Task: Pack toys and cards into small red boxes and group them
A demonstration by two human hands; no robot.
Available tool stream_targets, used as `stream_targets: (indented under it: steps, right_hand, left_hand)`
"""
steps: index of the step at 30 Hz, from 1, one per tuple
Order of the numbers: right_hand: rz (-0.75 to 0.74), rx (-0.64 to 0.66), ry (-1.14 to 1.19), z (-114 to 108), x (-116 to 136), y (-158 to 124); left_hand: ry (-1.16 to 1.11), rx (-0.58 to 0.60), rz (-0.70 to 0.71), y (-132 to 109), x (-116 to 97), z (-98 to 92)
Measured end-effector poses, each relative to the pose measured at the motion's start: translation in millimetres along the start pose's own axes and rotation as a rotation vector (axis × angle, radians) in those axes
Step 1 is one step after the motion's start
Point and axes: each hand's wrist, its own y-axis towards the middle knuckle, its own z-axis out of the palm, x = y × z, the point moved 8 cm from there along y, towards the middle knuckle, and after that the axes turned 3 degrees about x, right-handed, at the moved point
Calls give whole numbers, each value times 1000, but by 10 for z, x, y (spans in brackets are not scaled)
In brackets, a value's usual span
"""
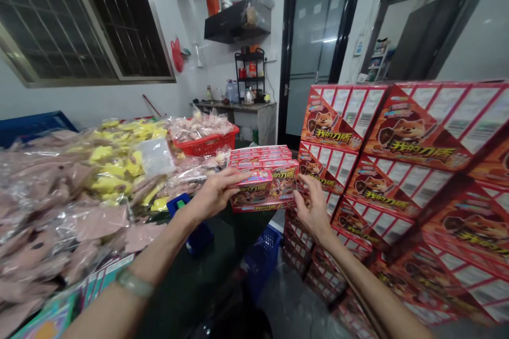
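My left hand (pixel 217 193) and my right hand (pixel 314 204) grip a red printed carton (pixel 264 190) from either side, above a dark table (pixel 199 280). It carries a cartoon dog and yellow lettering. The fingers of my left hand rest on a small pink-topped box (pixel 254 185) at the carton's left end. Behind it lies a low stack of similar red boxes (pixel 260 156). A green bangle (pixel 134 282) circles my left wrist. Bulging plastic bags of pink and yellow goods (pixel 99 185) lie just left of my left hand.
Large red cartons (pixel 397 169) are stacked high at the right. A red basket (pixel 209 143) holds bagged goods, a blue crate (pixel 262 254) stands below the table edge, and a small blue object (pixel 191 222) sits nearby. A glass door (pixel 314 47) stands behind.
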Motion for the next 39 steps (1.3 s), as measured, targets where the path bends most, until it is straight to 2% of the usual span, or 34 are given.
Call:
stream_targets:
  steps: [3, 5, 7, 10, 13, 16, 23, 28, 32, 36, 39]
  right_hand:
    - [-165, 115, -109, 141, 307, 152]
    - [-279, 181, -258, 229, 419, 284]
    - [-335, 257, -425, 329, 414, 440]
    - [-361, 446, -632, 556, 289, 638]
    - [-381, 567, -697, 740, 197, 760]
    - [-390, 608, -700, 792, 132, 836]
    - [-433, 673, -666, 727, 6, 917]
    - [-467, 706, -694, 810, 15, 925]
    - [-461, 697, -736, 791, 14, 908]
    - [-440, 636, -719, 792, 203, 876]
    - [-497, 657, -626, 995, 490, 747]
  left_hand:
    - [9, 63, 2, 115, 120, -64]
    - [24, 77, 0, 151, 204, -90]
    - [48, 64, -9, 149, 267, -100]
    - [88, 50, -9, 117, 288, -71]
    - [131, 68, 10, 103, 271, -38]
    - [159, 62, 18, 93, 324, -65]
    - [162, -42, 6, 13, 574, -63]
    - [139, 33, 69, 246, 595, 1]
    - [124, 94, 97, 440, 618, 108]
    - [102, 123, 88, 469, 669, 317]
    - [98, 95, 37, 412, 774, 421]
